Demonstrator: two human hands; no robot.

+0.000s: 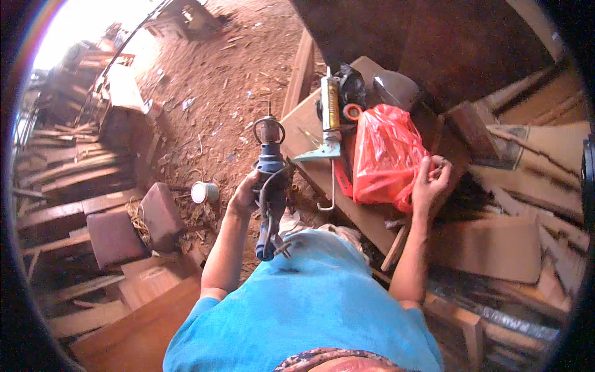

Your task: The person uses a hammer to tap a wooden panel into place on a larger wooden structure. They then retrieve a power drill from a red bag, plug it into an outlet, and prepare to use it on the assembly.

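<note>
My left hand (245,193) is wrapped round a blue power drill (271,167), which is held upright with its bit pointing away from me. The drill's dark cord is looped along its body. At the right, my right hand (434,181) has its fingers bent and closed at the edge of a red plastic bag (390,158). What the bag holds is hidden. Left of the bag lies a caulking gun (325,150) with a yellow and white tube (330,106) in it. An orange roll of tape (352,112) sits at the bag's far corner.
The bag and tools rest on a wooden board (365,222). Behind them are a black plastic bag (352,85) and a grey rounded object (396,88). A white tub (204,193) stands on the dirt floor (248,56). Stacked planks (74,167) and cardboard (496,248) flank me.
</note>
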